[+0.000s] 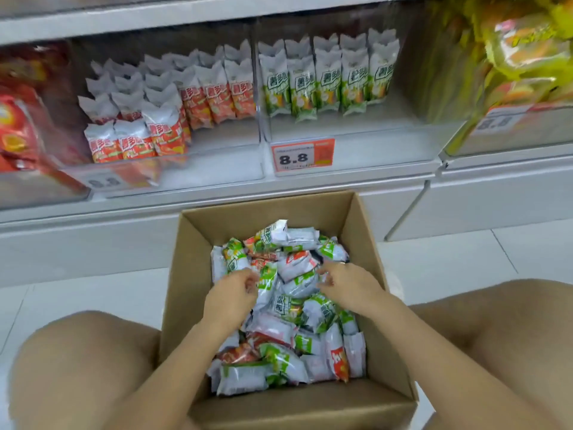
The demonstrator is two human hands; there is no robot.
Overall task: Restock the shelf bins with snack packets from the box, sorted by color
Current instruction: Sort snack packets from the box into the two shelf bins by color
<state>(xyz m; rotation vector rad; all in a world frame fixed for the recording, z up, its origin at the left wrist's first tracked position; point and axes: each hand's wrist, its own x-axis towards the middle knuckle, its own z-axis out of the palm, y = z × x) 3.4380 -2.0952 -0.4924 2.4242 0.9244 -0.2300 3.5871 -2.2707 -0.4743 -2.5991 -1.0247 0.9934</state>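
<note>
Both hands (231,294) curled over packets (288,305)

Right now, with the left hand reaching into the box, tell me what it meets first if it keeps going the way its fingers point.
The left hand points up and right; its fingers would probably meet the green-and-white packet just ahead first, though depth is unclear.

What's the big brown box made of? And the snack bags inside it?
The box looks like plain cardboard: matte brown walls with folded edges. The snack packets look like thin plastic film, maybe foil-lined: glossy, crinkled, catching light.
</note>
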